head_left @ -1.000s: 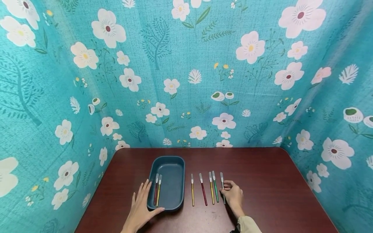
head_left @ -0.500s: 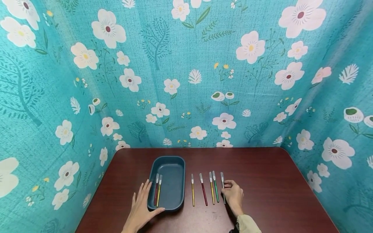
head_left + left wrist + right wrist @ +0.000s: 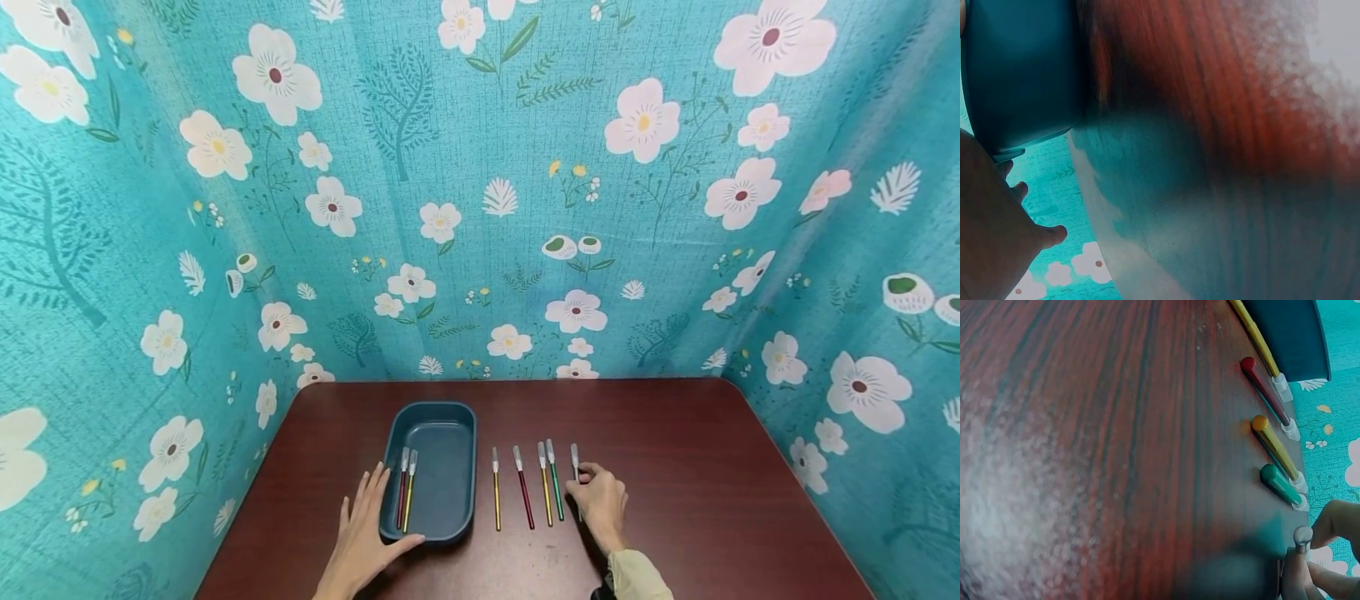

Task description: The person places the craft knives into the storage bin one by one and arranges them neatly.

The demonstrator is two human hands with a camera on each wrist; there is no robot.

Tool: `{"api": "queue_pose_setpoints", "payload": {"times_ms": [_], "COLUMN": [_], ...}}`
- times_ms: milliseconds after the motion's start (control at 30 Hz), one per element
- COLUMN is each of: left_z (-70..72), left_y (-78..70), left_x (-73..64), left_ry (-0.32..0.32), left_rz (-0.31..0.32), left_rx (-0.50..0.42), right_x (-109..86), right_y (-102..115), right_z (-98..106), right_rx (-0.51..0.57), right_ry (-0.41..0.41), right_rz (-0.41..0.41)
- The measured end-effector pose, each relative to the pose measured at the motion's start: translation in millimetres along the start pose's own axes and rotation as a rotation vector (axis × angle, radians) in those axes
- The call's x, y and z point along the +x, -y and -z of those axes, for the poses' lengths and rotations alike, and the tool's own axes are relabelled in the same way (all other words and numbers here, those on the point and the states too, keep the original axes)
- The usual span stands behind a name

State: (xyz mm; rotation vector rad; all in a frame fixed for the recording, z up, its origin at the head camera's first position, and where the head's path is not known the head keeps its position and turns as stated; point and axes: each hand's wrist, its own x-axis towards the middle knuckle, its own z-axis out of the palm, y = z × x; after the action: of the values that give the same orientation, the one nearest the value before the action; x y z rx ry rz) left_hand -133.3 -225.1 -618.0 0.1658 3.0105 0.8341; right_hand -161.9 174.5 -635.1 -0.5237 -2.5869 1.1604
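My right hand (image 3: 600,504) pinches a silver craft knife (image 3: 575,454) with a clear cap between thumb and fingers, at the right end of a row of knives. The knife's round butt end (image 3: 1303,535) shows between the fingertips in the right wrist view. My left hand (image 3: 358,533) rests with spread, straight fingers along the left side of a dark blue tray (image 3: 450,467), its thumb by the near rim. Inside the tray, at the left, a red craft knife (image 3: 401,496) and a yellow craft knife (image 3: 409,496) lie side by side.
Between tray and right hand lie a yellow knife (image 3: 497,500), a red knife (image 3: 526,500), another yellow knife (image 3: 546,492) and a green knife (image 3: 556,492) close beside it. The dark red table (image 3: 675,433) backs onto a teal floral curtain (image 3: 480,275).
The silver craft knife's capped end has shifted slightly right within the right hand's fingers. The left hand and tray stay as they were.
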Motion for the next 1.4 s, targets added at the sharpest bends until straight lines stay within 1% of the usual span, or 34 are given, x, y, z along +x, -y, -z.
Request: {"api": "queue_pose_setpoints", "payload": {"times_ms": [133, 267, 533, 767, 1067, 1233, 1400], "left_z": [0.4, 0.6, -0.6, 0.7, 0.0, -2.3, -2.9], "left_y": [0.0, -0.1, 2.2, 1.4, 2.5, 4.5, 4.2], "left_x": [-0.3, -0.4, -0.4, -1.0, -1.7, -3.0, -3.0], "left_ry": [-0.008, -0.016, -0.022, -0.030, -0.042, -0.058, -0.091], "left_rz": [-0.008, -0.013, -0.021, -0.033, -0.041, -0.048, -0.061], "left_rx": [-0.003, -0.008, 0.010, 0.006, 0.008, 0.004, 0.001], "right_x": [-0.2, -0.6, -0.3, 0.3, -7.5, -11.6, -15.7], "right_y": [0, 3, 16, 27, 52, 66, 81], "right_z": [2, 4, 7, 2, -5, -9, -12], "right_rx": [0.004, 0.017, 0.082, 0.124, 0.198, 0.242, 0.270], "right_ry": [-0.023, -0.026, 0.006, 0.029, 0.039, 0.073, 0.105], "right_rz": [-0.003, -0.010, -0.017, -0.002, 0.040, 0.056, 0.058]}}
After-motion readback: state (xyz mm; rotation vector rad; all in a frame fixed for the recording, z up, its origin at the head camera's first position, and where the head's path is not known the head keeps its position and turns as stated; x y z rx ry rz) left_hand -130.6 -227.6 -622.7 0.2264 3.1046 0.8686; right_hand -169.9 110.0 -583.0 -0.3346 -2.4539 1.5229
